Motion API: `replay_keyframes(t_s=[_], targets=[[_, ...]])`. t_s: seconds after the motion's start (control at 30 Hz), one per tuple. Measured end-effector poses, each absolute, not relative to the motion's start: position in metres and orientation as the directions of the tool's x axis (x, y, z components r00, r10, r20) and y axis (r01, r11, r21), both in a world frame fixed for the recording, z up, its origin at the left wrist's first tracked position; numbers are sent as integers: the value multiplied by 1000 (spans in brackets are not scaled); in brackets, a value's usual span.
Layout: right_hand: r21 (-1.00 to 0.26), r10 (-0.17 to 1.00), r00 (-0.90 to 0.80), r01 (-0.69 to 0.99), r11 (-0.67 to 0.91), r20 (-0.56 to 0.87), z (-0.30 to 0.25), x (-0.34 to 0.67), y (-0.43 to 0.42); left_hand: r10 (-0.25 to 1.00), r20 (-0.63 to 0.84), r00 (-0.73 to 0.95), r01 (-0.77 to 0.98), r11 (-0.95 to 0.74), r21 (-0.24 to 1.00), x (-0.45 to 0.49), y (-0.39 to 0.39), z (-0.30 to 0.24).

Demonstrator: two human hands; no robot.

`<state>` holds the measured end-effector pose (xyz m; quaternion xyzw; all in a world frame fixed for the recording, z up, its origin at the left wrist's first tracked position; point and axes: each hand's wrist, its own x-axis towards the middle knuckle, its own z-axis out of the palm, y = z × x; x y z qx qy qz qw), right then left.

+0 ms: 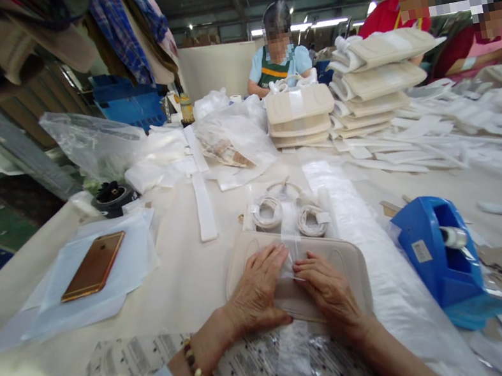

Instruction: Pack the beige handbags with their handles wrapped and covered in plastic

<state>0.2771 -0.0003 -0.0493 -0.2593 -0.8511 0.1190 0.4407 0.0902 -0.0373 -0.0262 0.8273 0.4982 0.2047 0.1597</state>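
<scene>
A beige handbag [351,274] lies flat in front of me, with white-wrapped strap coils [266,212] at its far side. A clear plastic strip [290,229] runs over the bag's middle. My left hand [259,287] rests flat on the bag's front, fingers stretched and apart, fingertips at the strip's left edge. From the right, my right hand [330,290] lies on the bag with its fingers slightly bent, fingertips touching the strip; its thumb is hidden. Under the bag's near edge is a clear printed plastic bag [261,358].
A blue tape dispenser [431,260] stands to the right beside white wrapping sheet [357,214]. At left, a phone [94,266] lies on paper sheets [136,240]. Stacked beige bags [299,103] stand at the back; co-workers [279,56] are behind them.
</scene>
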Motion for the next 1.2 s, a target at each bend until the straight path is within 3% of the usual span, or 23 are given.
replay_keyframes(t_s=[0.8, 1.2], targets=[[-467, 527, -560, 262, 845, 639, -36, 282, -11, 838, 237, 492, 766, -546, 341, 87, -42, -30], [-515, 483, -581, 124, 848, 655, -38, 284, -12, 805, 222, 550, 747, -593, 301, 84, -43, -30]])
